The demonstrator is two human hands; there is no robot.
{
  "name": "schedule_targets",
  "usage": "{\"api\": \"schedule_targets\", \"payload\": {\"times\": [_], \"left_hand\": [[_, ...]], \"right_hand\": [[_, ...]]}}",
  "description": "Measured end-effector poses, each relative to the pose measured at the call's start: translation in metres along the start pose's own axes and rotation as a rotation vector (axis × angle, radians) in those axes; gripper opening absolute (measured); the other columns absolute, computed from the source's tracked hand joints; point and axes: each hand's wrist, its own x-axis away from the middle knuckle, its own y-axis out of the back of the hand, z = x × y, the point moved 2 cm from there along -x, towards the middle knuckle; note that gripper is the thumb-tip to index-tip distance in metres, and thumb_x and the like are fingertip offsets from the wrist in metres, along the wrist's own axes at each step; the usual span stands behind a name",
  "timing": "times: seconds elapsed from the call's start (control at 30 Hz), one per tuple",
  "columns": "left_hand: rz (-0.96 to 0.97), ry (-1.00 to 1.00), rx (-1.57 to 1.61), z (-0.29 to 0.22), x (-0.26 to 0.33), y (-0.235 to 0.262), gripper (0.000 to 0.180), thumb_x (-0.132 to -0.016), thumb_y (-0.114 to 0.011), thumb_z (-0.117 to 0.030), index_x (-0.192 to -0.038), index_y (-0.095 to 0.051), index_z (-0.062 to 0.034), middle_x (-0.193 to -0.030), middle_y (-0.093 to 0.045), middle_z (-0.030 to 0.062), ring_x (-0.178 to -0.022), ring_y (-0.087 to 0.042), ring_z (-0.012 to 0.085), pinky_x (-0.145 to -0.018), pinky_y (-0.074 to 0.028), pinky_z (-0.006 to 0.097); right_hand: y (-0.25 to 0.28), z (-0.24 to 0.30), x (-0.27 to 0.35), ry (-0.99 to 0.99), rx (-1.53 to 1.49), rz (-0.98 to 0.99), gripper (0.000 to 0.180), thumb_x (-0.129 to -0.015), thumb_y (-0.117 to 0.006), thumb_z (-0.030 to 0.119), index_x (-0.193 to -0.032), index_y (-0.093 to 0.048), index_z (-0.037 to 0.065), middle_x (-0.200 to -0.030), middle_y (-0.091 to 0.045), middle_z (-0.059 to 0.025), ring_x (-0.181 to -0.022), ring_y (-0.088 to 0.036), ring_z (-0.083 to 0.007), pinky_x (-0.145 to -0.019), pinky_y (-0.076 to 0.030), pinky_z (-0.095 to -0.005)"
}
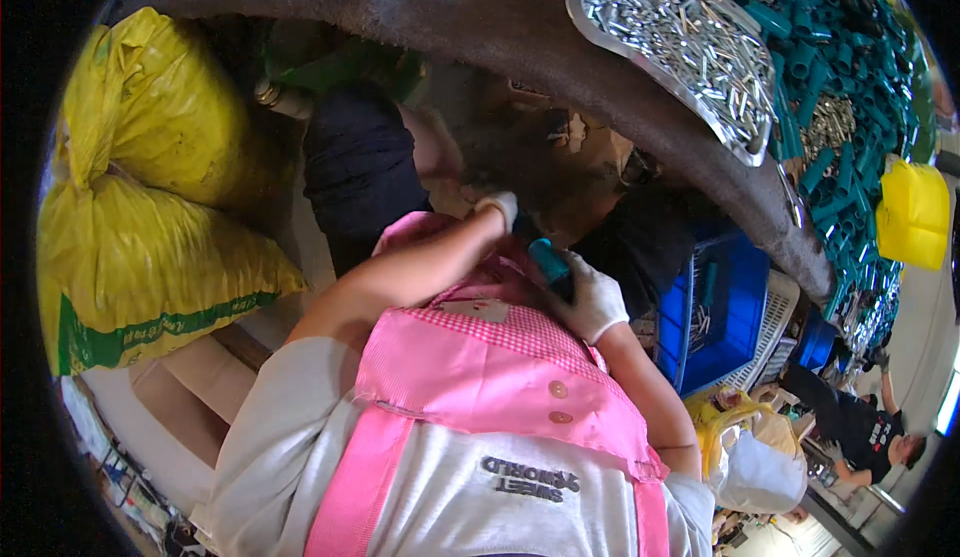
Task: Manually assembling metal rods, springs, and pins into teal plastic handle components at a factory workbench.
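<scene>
My right hand (596, 304), in a white glove, is closed around a short teal tube-shaped part (550, 260) held over my lap, just under the table edge. In front of my pink apron (480, 367), my left hand (500, 205), also white-gloved, reaches to the top end of the same part. Its fingertips seem to pinch a small dark piece there. That piece is mostly hidden, so I cannot tell what it is.
A dark table edge (640, 107) curves across the top. On the table lie a metal tray of silver pins (680, 37) and a heap of teal parts (840, 107). Yellow sacks (150, 207) stand left, a blue crate (715, 307) and white basket right. Another person (860, 427) works at lower right.
</scene>
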Motion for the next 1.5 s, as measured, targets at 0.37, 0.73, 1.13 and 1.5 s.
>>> {"api": "schedule_targets", "payload": {"times": [0.37, 0.73, 1.13, 1.5], "left_hand": [[-0.100, 0.311, 0.002, -0.006, -0.037, 0.000, 0.026, -0.081, -0.051, -0.028, -0.095, -0.062, -0.0092, -0.093, -0.063, 0.0114, -0.081, -0.062, 0.0261, -0.069, -0.049, 0.044], [-0.140, 0.507, -0.041, -0.029, -0.045, 0.000, 0.041, -0.080, -0.053, -0.042, -0.101, -0.064, -0.0087, -0.100, -0.064, 0.0123, -0.087, -0.062, 0.0240, -0.075, -0.049, 0.039], [0.358, -0.723, -0.993, -0.078, 0.108, -0.025, 0.051, -0.088, -0.047, -0.045, -0.117, -0.057, -0.0035, -0.105, -0.063, 0.0135, -0.096, -0.058, 0.0191, -0.088, -0.043, 0.032], [-0.517, -0.779, -1.227, -0.041, 0.042, -0.034, 0.044, -0.089, -0.041, -0.041, -0.093, -0.064, -0.0031, -0.095, -0.060, 0.0254, -0.090, -0.058, 0.0393, -0.079, -0.046, 0.048]], "right_hand": [[-0.043, -0.023, -0.047, 0.003, 0.136, 0.083, 0.064, -0.073, -0.063, 0.043, -0.123, -0.047, 0.006, -0.095, -0.063, -0.0203, -0.079, -0.062, -0.0359, -0.071, -0.051, -0.0423], [-0.023, -0.006, -0.072, 0.001, 0.126, 0.133, 0.059, -0.073, -0.063, 0.035, -0.122, -0.047, 0.007, -0.096, -0.062, -0.0233, -0.085, -0.060, -0.0393, -0.074, -0.048, -0.0458], [-0.019, 0.010, -0.132, -0.066, 0.240, 0.395, 0.048, -0.076, -0.058, 0.037, -0.111, -0.057, 0.004, -0.107, -0.061, -0.0184, -0.101, -0.059, -0.0309, -0.085, -0.048, -0.0396], [-0.055, -0.029, -0.153, -0.126, 0.134, 0.259, 0.024, -0.074, -0.057, 0.022, -0.086, -0.070, 0.006, -0.094, -0.065, -0.0192, -0.088, -0.064, -0.0338, -0.074, -0.052, -0.0412]]}}
